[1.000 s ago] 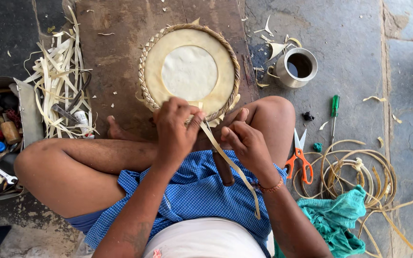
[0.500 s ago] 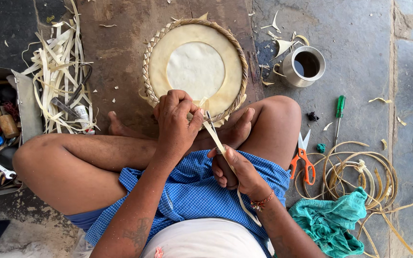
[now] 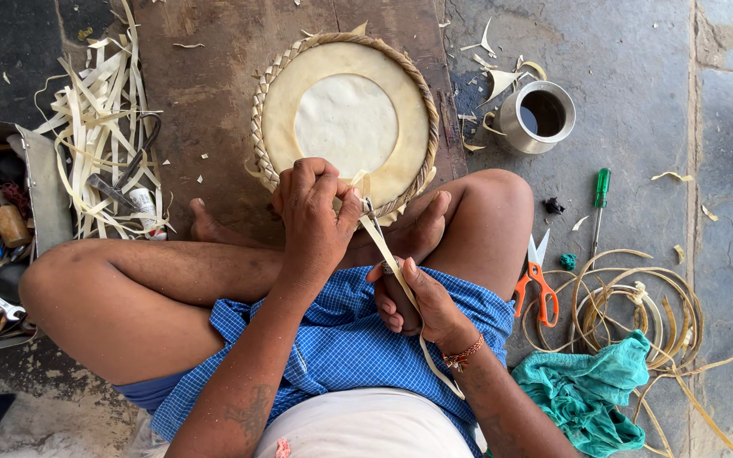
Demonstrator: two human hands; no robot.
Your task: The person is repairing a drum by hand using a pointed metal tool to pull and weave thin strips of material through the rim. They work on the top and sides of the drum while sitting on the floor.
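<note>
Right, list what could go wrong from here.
1. The left hand pinches the strip at the tray rim while the right hand pulls it taut; a hard tug might snap it or loosen the braid.
2. A metal tool tip sits between the fingers; it could nick them.
3. The cup stands near the knee and could be knocked over.
</note>
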